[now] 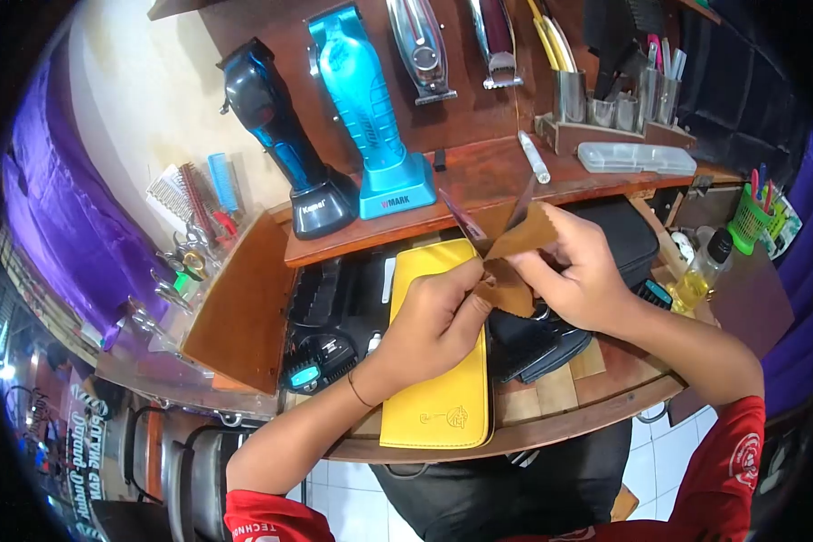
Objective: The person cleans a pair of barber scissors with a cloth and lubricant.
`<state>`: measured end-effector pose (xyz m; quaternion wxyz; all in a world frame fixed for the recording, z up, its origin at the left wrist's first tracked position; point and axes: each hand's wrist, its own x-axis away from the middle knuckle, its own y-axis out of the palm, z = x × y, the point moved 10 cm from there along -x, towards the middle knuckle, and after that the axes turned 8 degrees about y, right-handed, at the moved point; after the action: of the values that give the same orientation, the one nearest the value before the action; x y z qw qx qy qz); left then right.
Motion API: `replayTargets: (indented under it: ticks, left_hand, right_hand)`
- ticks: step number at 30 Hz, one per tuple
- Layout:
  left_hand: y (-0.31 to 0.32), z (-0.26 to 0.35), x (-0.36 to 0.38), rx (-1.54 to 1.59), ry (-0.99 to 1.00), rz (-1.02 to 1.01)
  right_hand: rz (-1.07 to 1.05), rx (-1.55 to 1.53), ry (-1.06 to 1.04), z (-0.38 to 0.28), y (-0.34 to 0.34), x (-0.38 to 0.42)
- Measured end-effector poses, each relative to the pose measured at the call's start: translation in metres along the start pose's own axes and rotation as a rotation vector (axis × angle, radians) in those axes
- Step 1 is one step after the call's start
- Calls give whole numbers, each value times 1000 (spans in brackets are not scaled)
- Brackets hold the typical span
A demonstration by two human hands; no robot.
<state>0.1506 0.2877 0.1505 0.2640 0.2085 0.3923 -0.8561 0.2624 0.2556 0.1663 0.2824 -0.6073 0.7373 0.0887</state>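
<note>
A brown cloth [526, 233] with a jagged edge is folded around a pair of metal scissors [465, 219], whose blades spread apart and point away from me. My left hand [443, 316] is closed at the lower part of the scissors and cloth, above a yellow case [434, 397]. On the other side, my right hand [576, 271] pinches the cloth between thumb and fingers near the right blade. The scissors' handles are hidden behind the cloth and my fingers.
A black clipper [285, 135] and a blue clipper [357, 99] stand on the raised shelf [479, 181]. Black cases lie in the compartment below. A bottle of yellow liquid [700, 275] stands right, a wooden panel [239, 307] left.
</note>
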Motion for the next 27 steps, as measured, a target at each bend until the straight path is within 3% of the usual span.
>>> replayTargets:
  ticks: [3,6,7,8,10,11,14,18,20,22,25,27]
  left_hand:
    - [2,0,-1,35,3,1]
    - [6,-11,2,144,-45,31]
    - [8,-12,1,137,-93,-8]
    - [7,-18,5,141,-232,-12]
    - [6,-18,3,128,-180,-7]
    - [7,-20,4,156,-196,-7]
    - [10,-11,3,200,-250,-12]
    - [8,-13,4,31,-173,-54]
    - [9,-10,5,85,-150,-17]
    - [7,-6,5,139,-125,18]
    - [8,-8,5,126,-140,13]
    - [6,-2,3,18,-8,5]
  right_hand:
    - [-44,243,-210,-18,5,9]
    - [-76,392,-232,-20,5,8]
    - [-67,195,-33,-8,2,6]
    - [-56,277,-95,-10,-1,5]
    - [-27,133,20,-2,-9,1]
    - [80,40,-45,-12,-16,0]
    - [137,-25,-208,-20,-23,1]
    - [206,-107,-204,-23,-27,8]
    - [-112,380,-242,-29,0,13]
    - [-16,328,-252,-26,0,14]
    - [-120,263,-144,-13,6,11]
    - [-65,-54,-136,-7,2,9]
